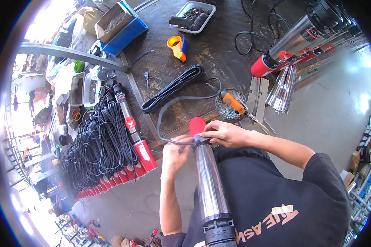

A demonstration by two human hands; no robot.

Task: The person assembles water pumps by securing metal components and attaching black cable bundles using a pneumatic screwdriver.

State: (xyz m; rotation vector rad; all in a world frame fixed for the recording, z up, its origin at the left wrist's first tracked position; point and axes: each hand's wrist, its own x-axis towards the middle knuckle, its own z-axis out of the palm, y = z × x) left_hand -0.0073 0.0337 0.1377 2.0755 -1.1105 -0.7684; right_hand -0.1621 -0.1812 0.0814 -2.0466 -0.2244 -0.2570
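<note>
A long pump (210, 181) with a shiny steel barrel, dark fittings and a red rounded end (197, 125) lies lengthwise in front of my body. A flat black cable (163, 113) loops over from the bench and meets the pump at the dark joint below the red end. There, my left hand (176, 153) has its fingers curled around the cable, slightly blurred. Across the joint, my right hand (223, 133) pinches with thumb and fingertips against a small dark grey piece, mostly covered by the fingers. The cable's coiled bundle (173, 88) rests on the bench.
An orange-handled air tool (233, 102) lies over a round dish of small metal bits (224, 111). An orange tape dispenser (177, 48) and a white tray (208, 20) sit farther back. Finished-looking pumps (130, 123) with cables line the left; more pumps (292, 41) and metal strips (282, 88) stand right.
</note>
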